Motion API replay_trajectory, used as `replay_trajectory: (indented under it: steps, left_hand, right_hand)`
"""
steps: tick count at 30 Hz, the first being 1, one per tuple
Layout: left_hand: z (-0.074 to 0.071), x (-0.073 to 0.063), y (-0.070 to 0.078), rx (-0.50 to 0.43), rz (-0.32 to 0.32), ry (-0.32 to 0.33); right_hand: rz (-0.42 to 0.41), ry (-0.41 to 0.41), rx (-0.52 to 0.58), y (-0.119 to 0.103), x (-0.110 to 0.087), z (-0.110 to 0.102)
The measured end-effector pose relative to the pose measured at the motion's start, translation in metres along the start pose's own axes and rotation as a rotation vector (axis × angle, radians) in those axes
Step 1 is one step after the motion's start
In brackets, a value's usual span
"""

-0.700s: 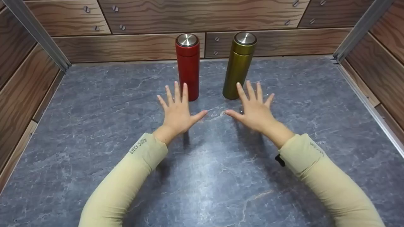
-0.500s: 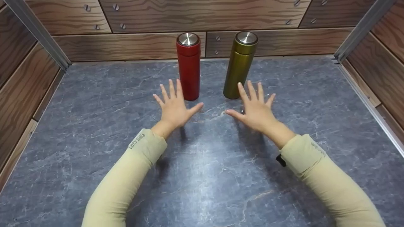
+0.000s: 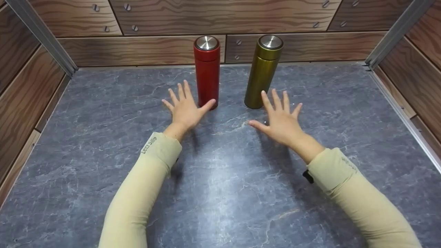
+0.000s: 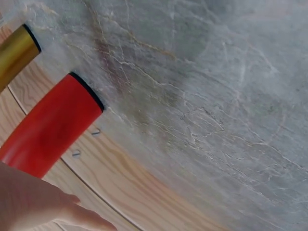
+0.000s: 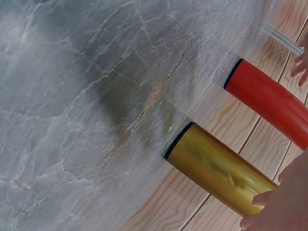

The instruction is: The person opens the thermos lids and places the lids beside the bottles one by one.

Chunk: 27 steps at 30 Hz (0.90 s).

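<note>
Two flask bottles with steel-topped lids stand upright on the table, a red flask [image 3: 207, 75] on the left and a gold-green flask [image 3: 262, 72] on the right. My left hand [image 3: 186, 110], fingers spread, is over the table just left of the red flask; its thumb overlaps the flask's base in the head view. The right hand [image 3: 283, 125] hovers with straight, spread fingers in front and to the right of the gold-green flask. Neither hand holds anything. Both wrist views show the red flask [image 4: 57, 125] and the gold-green flask [image 5: 216, 168] beside part of a hand.
The grey marble-patterned table [image 3: 220, 179] has wood-patterned panels [image 3: 144, 51] along the back and both sides. Metal rails [image 3: 44, 38] run up the back corners. Both flasks stand close to the back panel.
My left hand has moved forward and to the left, from in front of the red flask to its left side. The right hand and both flasks have stayed nearly where they were.
</note>
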<state>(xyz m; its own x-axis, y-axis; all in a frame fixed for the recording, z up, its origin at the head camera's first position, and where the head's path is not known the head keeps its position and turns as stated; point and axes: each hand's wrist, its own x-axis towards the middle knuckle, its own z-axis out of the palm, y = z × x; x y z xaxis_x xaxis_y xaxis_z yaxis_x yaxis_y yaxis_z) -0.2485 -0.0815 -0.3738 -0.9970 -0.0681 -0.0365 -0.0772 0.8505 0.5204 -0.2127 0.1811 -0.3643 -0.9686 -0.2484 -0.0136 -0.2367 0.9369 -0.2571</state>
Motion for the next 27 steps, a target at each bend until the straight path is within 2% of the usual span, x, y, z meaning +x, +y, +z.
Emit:
replay_trajectory:
  steps: [10, 22, 27]
  left_hand:
    - [-0.002, 0.012, 0.003, -0.087, -0.016, -0.015]
    - [-0.002, 0.026, 0.014, -0.179, -0.035, 0.003]
    - [-0.002, 0.032, 0.014, -0.224, -0.055, 0.025]
  right_hand:
    - [0.007, -0.002, -0.016, 0.001, 0.001, 0.0]
    - [0.012, -0.004, -0.012, 0.002, -0.001, 0.0]
    - [0.016, -0.01, -0.007, 0.0, -0.001, -0.001]
